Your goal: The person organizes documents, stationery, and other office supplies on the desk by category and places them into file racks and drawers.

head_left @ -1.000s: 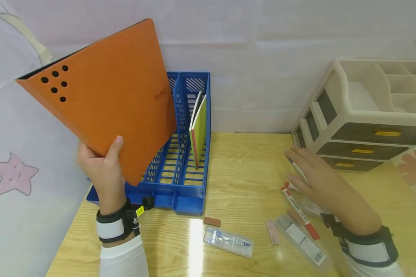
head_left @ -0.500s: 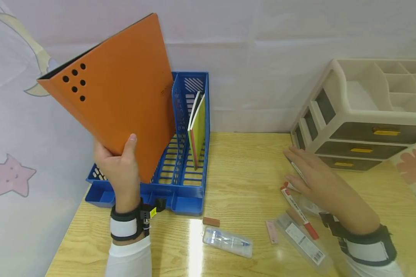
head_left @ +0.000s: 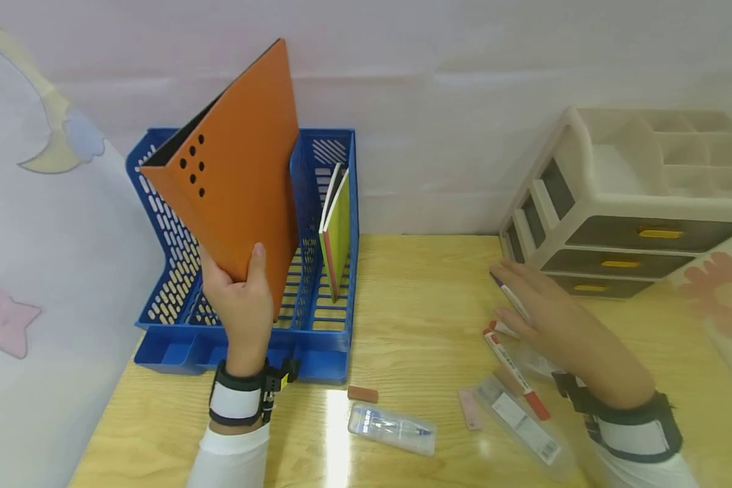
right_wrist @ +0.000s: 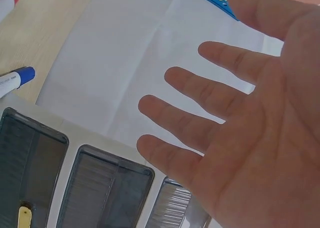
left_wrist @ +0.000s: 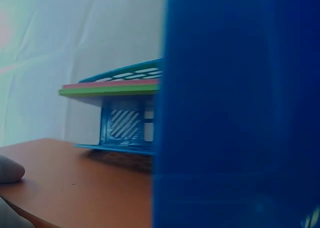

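Observation:
My left hand point(head_left: 240, 305) grips the lower edge of an orange folder point(head_left: 250, 176), thumb on its front cover. The folder stands tilted over the blue desk rack point(head_left: 173, 237), its lower right part overlapping the middle compartment in the head view. A thin green booklet point(head_left: 338, 237) leans in the rack's right compartment. In the left wrist view a blue rack wall point(left_wrist: 225, 108) fills the right half. My right hand point(head_left: 552, 312) hovers over the markers with its fingers straight and spread; its bare palm faces the right wrist camera. A red marker point(head_left: 515, 373) lies below it.
A cream drawer unit point(head_left: 671, 208) stands at the back right. Near the front lie a brown block point(head_left: 362, 394), a clear pen case point(head_left: 390, 428), a pink strip point(head_left: 470, 409) and a clear case with a white label point(head_left: 521, 423). A blue-capped marker point(right_wrist: 25, 77) lies near the drawers.
My left hand has moved right with the folder and turned it more edge-on, uncovering the rack's left side. The right hand keeps its place over the markers.

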Motion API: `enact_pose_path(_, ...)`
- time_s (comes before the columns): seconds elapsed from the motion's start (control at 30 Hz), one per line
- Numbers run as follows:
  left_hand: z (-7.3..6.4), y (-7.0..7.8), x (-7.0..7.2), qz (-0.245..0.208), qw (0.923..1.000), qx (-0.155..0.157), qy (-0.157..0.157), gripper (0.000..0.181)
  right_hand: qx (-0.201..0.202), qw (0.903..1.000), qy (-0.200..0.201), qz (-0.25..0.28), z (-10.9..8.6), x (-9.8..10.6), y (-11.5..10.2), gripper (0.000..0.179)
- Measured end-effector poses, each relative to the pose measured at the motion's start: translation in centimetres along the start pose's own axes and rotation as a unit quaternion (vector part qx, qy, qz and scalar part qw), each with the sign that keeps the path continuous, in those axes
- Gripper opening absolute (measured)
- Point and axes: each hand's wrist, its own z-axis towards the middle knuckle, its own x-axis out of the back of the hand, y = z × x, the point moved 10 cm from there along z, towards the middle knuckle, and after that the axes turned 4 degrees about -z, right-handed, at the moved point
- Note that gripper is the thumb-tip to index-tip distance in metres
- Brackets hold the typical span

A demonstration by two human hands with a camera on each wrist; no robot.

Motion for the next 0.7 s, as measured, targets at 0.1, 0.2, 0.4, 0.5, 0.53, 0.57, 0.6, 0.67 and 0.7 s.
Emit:
enact_pose_path(0.1, -0.7, -0.5, 0.1, 0.027, 0.9995, -0.004, -0.013, 0.052, 0.001, 1.0000, 0.002, 0.001, 0.0, -0.2, 0.0, 0.062)
enact_pose_path(0.2, -1.5, -1.0, 0.0, 0.048, 0.9982, -0.011, -0.034, 0.050, 0.009, 0.9999, 0.011, -0.005, 0.0, -0.1, 0.0, 0.063)
enact_pose_path(0.4, -2.1, -1.5, 0.0, 0.078, 0.9941, -0.038, -0.064, 0.049, 0.009, 0.9999, 0.012, -0.008, -0.2, -0.2, 0.1, 0.064)
enact_pose_path(0.5, -2.2, -1.8, -0.1, 0.097, 0.9909, -0.043, -0.083, 0.048, 0.002, 1.0000, 0.004, -0.007, -0.2, -0.2, 0.2, 0.063)
enact_pose_path(0.53, -2.3, -2.0, -0.1, 0.103, 0.9896, -0.045, -0.091, 0.047, 0.000, 1.0000, 0.002, -0.007, -0.2, -0.2, 0.2, 0.063)
enact_pose_path(0.57, -2.4, -2.1, -0.1, 0.112, 0.9879, -0.046, -0.098, 0.047, -0.001, 1.0000, 0.000, -0.006, -0.2, -0.2, 0.2, 0.063)
enact_pose_path(0.6, -2.4, -2.2, -0.1, 0.120, 0.9864, -0.047, -0.102, 0.046, -0.002, 1.0000, -0.001, -0.005, -0.2, -0.2, 0.2, 0.063)
enact_pose_path(0.67, -2.7, -2.4, 0.0, 0.132, 0.9839, -0.048, -0.111, 0.046, 0.000, 1.0000, -0.001, -0.003, -0.2, -0.3, 0.2, 0.062)
enact_pose_path(0.7, -2.8, -2.5, 0.1, 0.139, 0.9825, -0.049, -0.114, 0.046, 0.001, 1.0000, 0.000, -0.002, -0.2, -0.2, 0.2, 0.062)
